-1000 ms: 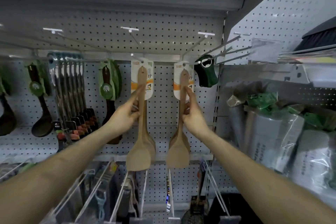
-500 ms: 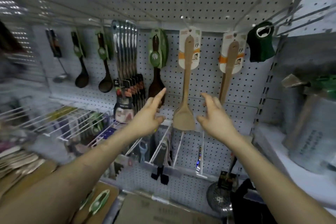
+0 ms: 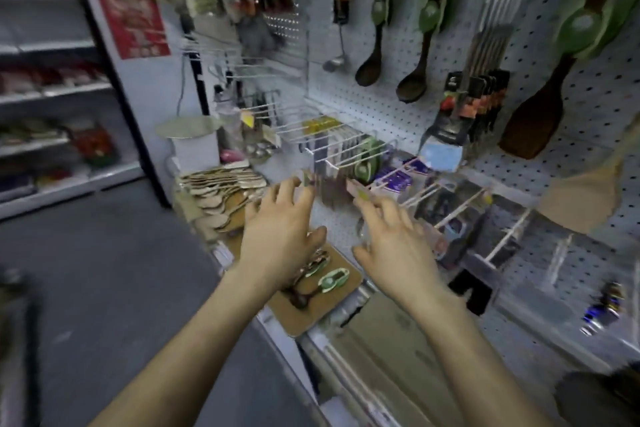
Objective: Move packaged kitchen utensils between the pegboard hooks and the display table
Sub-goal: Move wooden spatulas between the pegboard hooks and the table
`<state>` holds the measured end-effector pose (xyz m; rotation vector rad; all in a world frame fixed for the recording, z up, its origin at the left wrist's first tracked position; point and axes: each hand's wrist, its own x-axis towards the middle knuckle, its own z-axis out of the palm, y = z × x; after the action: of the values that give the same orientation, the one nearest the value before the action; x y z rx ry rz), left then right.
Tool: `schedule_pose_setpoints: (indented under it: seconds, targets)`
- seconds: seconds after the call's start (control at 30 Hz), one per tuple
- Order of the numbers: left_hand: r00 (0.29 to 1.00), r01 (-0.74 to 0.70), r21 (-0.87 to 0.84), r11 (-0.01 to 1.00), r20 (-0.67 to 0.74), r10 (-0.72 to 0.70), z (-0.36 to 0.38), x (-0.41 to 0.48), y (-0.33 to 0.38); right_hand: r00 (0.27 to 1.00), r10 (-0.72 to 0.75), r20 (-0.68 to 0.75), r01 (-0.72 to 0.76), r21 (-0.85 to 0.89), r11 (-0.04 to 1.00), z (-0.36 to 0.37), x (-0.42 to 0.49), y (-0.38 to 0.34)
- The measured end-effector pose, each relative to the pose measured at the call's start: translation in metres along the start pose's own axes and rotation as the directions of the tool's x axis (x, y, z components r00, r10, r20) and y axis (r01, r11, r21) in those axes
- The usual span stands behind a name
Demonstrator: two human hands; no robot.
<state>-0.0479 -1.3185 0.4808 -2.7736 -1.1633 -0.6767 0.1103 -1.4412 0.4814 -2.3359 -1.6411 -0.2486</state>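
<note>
Wooden spoons [image 3: 221,191] lie in a fanned pile at the far left end of the bench [image 3: 301,319]. At least 2 carded spoons [image 3: 330,279] with green labels lie nearer, on the brown top, partly under the left hand [image 3: 280,239]. So some stock is on the bench, though whether it is arriving or leaving cannot be told from this.

On the pegboard [image 3: 398,114], to the right and farther back, 2 hanging spoons [image 3: 369,69] and a dark spatula [image 3: 530,128] are on their pegs. A pale spatula [image 3: 581,201] shows at the right edge. The lower hooks [image 3: 332,156] are crowded with small packets.

Both hands are spread with the fingers apart, and neither carries anything. The left hand hovers over the carded spoons. The right hand [image 3: 394,246] is just beside it, in front of the lower hooks. Blur hides whether any fingertip touches a packet.

My reading is that the job is mid-way and between transfers. Nothing is in hand, the next pick is not yet made, and plenty remains on both the board and the bench.
</note>
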Motion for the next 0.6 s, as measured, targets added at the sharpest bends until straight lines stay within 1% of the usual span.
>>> schedule_pose_setpoints:
  seconds: [0.07,0.2,0.33,0.43,0.6]
  targets:
    - [0.994,0.105,0.065,0.992,-0.041,-0.102,0.006,-0.025,-0.048,0.999,-0.045,0.011,0.046,-0.018,0.999,0.03,0.012,-0.044]
    - [0.962,0.272,0.081,0.959,0.02,-0.274,0.014,-0.067,-0.144,0.991,-0.11,0.077,0.108,0.035,0.994,0.087,0.041,-0.145]
    - [0.942,0.329,0.116,0.937,0.03,-0.334,0.014,-0.094,-0.236,0.976,-0.191,0.104,0.182,0.091,0.979,0.136,0.069,-0.238]
    - [0.918,0.39,0.121,0.913,0.029,-0.396,0.012,-0.108,-0.292,0.959,-0.243,0.145,0.227,0.117,0.967,0.163,0.087,-0.297]
    - [0.875,0.462,0.149,0.874,0.081,-0.476,0.021,-0.121,-0.367,0.927,-0.309,0.214,0.28,0.158,0.947,0.196,0.122,-0.365]
